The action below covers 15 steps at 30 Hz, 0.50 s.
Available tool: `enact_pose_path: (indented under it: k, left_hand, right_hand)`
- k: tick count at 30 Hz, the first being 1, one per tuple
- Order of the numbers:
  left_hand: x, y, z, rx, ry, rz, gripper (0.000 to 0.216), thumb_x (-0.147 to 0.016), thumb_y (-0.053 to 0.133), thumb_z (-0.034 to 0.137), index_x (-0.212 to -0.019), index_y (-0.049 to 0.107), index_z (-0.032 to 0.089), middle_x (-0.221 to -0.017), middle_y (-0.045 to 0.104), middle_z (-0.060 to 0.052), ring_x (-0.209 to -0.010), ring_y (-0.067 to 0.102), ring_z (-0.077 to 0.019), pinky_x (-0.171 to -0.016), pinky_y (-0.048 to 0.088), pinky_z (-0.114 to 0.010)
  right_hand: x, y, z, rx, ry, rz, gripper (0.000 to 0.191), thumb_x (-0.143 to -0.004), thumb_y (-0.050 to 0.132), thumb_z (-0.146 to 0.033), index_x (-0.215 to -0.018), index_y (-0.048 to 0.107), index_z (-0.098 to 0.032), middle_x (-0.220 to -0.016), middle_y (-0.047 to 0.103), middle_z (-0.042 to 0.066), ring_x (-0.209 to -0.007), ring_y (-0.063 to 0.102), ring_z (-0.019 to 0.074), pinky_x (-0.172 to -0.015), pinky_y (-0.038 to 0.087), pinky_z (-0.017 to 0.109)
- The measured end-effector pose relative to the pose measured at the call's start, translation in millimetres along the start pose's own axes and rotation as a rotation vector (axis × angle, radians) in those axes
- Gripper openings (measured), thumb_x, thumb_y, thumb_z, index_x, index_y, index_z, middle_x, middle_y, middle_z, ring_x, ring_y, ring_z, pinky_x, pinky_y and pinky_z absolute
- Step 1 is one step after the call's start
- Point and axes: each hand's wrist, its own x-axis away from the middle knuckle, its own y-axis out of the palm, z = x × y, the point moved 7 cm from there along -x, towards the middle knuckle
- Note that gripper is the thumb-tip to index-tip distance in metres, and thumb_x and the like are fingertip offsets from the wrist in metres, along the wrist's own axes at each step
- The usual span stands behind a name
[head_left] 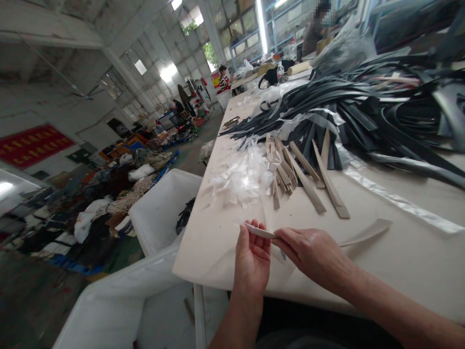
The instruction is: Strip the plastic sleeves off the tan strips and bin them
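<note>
A beige strip (264,233) is held between both hands above the table's near edge. My left hand (254,252), palm up, is closed on its narrow end, where a bit of clear film shows at the fingertips. My right hand (308,249) pinches the strip farther along, and its tail (366,232) seems to emerge behind that wrist. Beyond my hands lie several loose beige strips (308,184) in a fanned pile. Beside them is a heap of clear plastic film pieces (245,177).
Long black strips (327,92) cover the far right of the pale table (410,271). White bins (160,208) stand against its left edge. A metal clip-like object (231,122) lies near that edge. Two people (314,29) are at the back; material piles fill the floor at left.
</note>
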Motion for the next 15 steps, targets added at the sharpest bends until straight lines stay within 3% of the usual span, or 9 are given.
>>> enact_pose_path:
  k: [5, 8, 11, 13, 15]
  left_hand:
    - [-3, -1, 3, 0.025, -0.002, -0.017, 0.011, -0.083, 0.066, 0.031, -0.082, 0.069, 0.021, -0.089, 0.073, -0.001, -0.084, 0.069, -0.0126, -0.079, 0.054, -0.026]
    - [-1, 0, -7, -0.048, 0.026, -0.105, 0.017, -0.073, 0.076, 0.034, -0.082, 0.07, 0.02, -0.088, 0.073, -0.001, -0.085, 0.068, -0.0132, -0.08, 0.052, -0.025]
    - [-2, 0, -13, -0.134, 0.095, -0.206, 0.026, -0.064, 0.082, 0.035, -0.079, 0.07, 0.018, -0.085, 0.072, -0.002, -0.083, 0.068, -0.0132, -0.082, 0.05, -0.025]
    - [-7, -2, -1, -0.156, 0.157, -0.209, 0.028, -0.061, 0.084, 0.034, -0.077, 0.069, 0.017, -0.082, 0.072, -0.002, -0.08, 0.067, -0.0126, -0.081, 0.05, -0.025]
    - [-15, -8, 26, -0.133, 0.25, -0.144, 0.027, -0.062, 0.083, 0.034, -0.078, 0.068, 0.018, -0.081, 0.071, 0.0, -0.08, 0.067, -0.0115, -0.082, 0.049, -0.025]
  right_hand:
    - [1, 3, -1, 0.005, 0.01, -0.033, 0.036, -0.1, 0.036, -0.035, -0.077, 0.059, -0.019, -0.063, 0.065, 0.003, -0.053, 0.063, 0.0179, -0.051, 0.031, 0.028]
    - [-6, 5, -4, -0.001, 0.021, -0.05, 0.032, -0.099, 0.039, -0.033, -0.081, 0.061, -0.018, -0.067, 0.068, 0.004, -0.056, 0.065, 0.0187, -0.051, 0.034, 0.028]
    - [-14, 5, -8, -0.019, 0.022, -0.066, 0.024, -0.098, 0.042, -0.031, -0.098, 0.063, -0.019, -0.081, 0.073, 0.005, -0.067, 0.069, 0.0188, -0.056, 0.038, 0.026]
    - [-14, 2, -6, -0.025, 0.024, -0.083, 0.022, -0.096, 0.046, -0.032, -0.098, 0.064, -0.02, -0.081, 0.074, 0.004, -0.068, 0.069, 0.0187, -0.056, 0.038, 0.026]
    - [-9, -2, 0, -0.022, 0.03, -0.101, 0.02, -0.094, 0.05, -0.033, -0.089, 0.064, -0.021, -0.073, 0.072, 0.003, -0.063, 0.068, 0.0187, -0.053, 0.036, 0.026]
